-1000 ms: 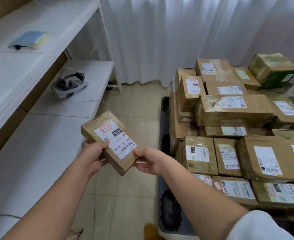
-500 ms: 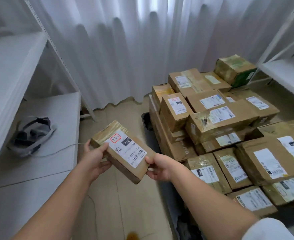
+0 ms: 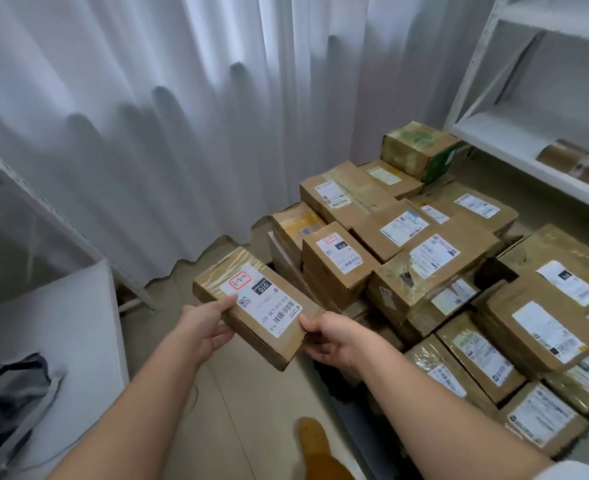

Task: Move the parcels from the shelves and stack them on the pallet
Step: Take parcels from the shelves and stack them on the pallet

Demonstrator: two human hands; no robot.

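1. Already, many parcels are lying stacked on the pallet pile (image 3: 435, 271); one parcel (image 3: 577, 162) is, I judge, waiting on the right shelf (image 3: 528, 150).
2. I am holding a labelled parcel (image 3: 256, 306) above the floor, beside the pile.
3. My left hand (image 3: 204, 325) and right hand (image 3: 331, 339) are gripping its near corners.

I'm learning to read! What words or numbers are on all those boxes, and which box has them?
"010": black patch on the white label of the flat brown cardboard parcel, gripped by the left hand and right hand.
"0-0-010-L30 551": same label, beside the barcode; digits partly unsure.
Red-framed sticker on it: handwriting, unreadable.
"010": label of the small brown box on the stack.
All other labels: too small or blurred.
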